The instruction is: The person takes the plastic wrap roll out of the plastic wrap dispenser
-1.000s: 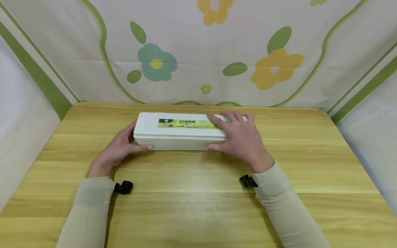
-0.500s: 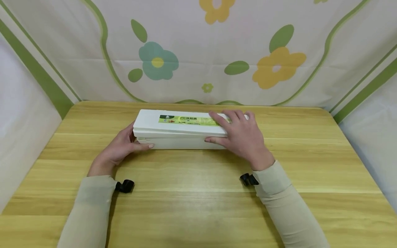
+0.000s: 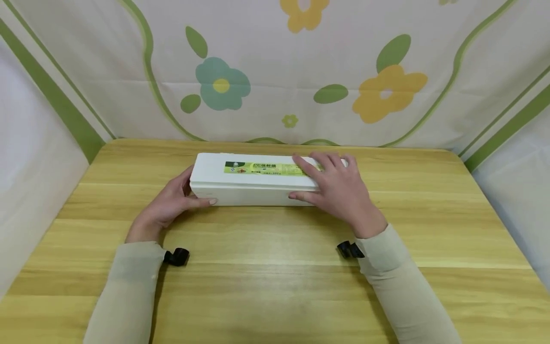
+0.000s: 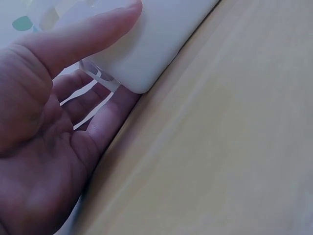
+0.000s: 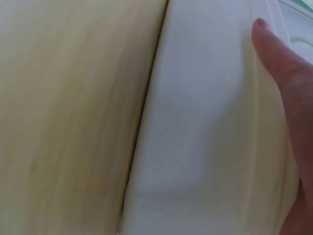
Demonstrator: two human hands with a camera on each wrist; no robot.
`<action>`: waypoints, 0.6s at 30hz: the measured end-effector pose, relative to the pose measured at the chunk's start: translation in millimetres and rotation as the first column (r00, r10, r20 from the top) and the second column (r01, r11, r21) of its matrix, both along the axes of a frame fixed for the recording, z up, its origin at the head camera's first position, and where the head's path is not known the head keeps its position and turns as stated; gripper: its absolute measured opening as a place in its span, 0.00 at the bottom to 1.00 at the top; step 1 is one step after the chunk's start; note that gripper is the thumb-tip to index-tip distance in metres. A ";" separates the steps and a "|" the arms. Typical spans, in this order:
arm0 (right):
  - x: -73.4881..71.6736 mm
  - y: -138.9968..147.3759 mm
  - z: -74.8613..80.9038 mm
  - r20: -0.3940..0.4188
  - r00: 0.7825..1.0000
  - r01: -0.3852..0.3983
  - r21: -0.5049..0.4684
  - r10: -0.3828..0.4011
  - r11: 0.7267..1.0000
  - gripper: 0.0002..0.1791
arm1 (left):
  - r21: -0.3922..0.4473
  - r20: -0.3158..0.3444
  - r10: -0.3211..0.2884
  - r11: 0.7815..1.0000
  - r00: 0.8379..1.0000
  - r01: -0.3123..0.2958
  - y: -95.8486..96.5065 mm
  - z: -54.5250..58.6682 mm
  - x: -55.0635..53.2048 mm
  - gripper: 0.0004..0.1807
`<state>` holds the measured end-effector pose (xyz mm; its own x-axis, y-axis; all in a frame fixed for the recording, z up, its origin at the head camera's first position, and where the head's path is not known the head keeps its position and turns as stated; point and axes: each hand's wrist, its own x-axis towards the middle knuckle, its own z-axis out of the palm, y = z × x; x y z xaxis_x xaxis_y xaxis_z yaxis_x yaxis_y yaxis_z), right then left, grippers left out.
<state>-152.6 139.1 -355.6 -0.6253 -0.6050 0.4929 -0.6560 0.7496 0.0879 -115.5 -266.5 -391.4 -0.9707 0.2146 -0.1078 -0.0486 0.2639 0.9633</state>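
A long white cling film box point(image 3: 253, 196) lies on a wood-grain surface point(image 3: 275, 286), towards the far side and a little left of centre, its length running left to right. Its lid point(image 3: 210, 172) sits down on the base, with a thin seam along the near side. A green and yellow label point(image 3: 266, 168) with Chinese characters runs along the top.

A person holds the box at both ends. The left hand point(image 3: 174, 198) grips the left end: its thumb lies straight along the near face, while the other fingers point(image 4: 110, 115), slightly apart, reach round the end, low by the surface. Thumb and fingers stand wide apart, with the box's corner between them.

The right hand point(image 3: 337, 188) spans the right end from above. Its thumb presses the near face just under the seam; the index finger slants across the lid over part of the label, and the remaining fingers drape over the top to the far edge. Whether those fingertips hook over that edge is hard to tell.

Both forearms wear beige sleeves point(image 3: 129, 286). Behind the surface hangs a white cloth point(image 3: 275, 62) printed with flowers and leaves.
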 end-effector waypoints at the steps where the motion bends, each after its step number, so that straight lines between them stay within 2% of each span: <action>1: 0.8 2.9 0.6 0.033 0.999 -0.001 -0.003 0.001 1.000 0.52 | -0.001 0.003 -0.005 1.000 1.000 0.005 0.5 -0.9 0.0 0.55; 4: 2.7 15.0 -0.5 0.093 0.996 0.005 -0.037 -0.001 0.999 0.58 | -0.008 0.014 -0.010 1.000 1.000 0.010 0.0 -2.9 1.9 0.57; 6: 4.2 24.1 -3.4 0.123 0.992 -0.014 -0.089 0.025 0.996 0.61 | -0.018 0.021 -0.009 1.000 1.000 0.009 -2.0 -3.3 4.3 0.57; 11: 4.5 32.5 -10.7 0.105 0.987 -0.108 -0.123 0.121 0.987 0.58 | -0.036 0.008 -0.006 0.999 1.000 0.006 -8.7 0.2 6.9 0.58; 15: 3.2 30.4 -9.7 0.056 0.990 -0.127 -0.076 0.132 0.989 0.55 | -0.014 0.008 -0.004 1.000 1.000 0.004 -7.8 1.6 5.7 0.58; 18: 3.8 30.1 -7.8 0.057 0.989 -0.131 -0.063 0.135 0.989 0.53 | -0.006 0.005 0.001 1.000 1.000 -0.001 -5.2 1.3 5.8 0.58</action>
<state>-148.7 169.2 -363.4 -0.5714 -0.6559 0.4932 -0.7529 0.6582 0.0031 -109.7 -271.7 -390.1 -0.9703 0.2131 -0.1142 -0.0539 0.2698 0.9614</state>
